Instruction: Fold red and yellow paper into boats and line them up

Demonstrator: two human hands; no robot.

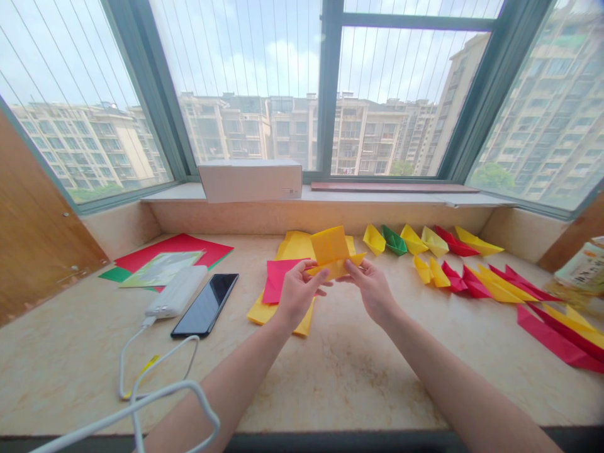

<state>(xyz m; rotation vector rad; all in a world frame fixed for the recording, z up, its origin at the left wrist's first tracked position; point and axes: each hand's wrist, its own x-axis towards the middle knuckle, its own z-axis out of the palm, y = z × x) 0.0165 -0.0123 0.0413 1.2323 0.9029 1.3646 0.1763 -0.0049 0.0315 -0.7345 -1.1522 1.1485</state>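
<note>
Between both hands, above the counter, is a partly folded sheet of yellow paper (pixel 330 245), its upper flap standing up and its lower edge folded out. My left hand (pixel 302 288) pinches its left end, thumb on the near side. At the right end, my right hand (pixel 369 283) grips it with thumb and fingers. Beneath and behind the left hand lie a pink paper square (pixel 277 280) and several yellow sheets (pixel 292 242). To the right stand rows of folded paper boats, among them a green boat (pixel 393 240) and a yellow boat (pixel 374 239).
On the left are a black phone (pixel 206 305), a white power bank (pixel 176 292) with a white cable (pixel 165 393), and red paper sheets (pixel 182 246). A white box (pixel 250 181) rests on the window ledge. A jar (pixel 582 267) stands at the far right.
</note>
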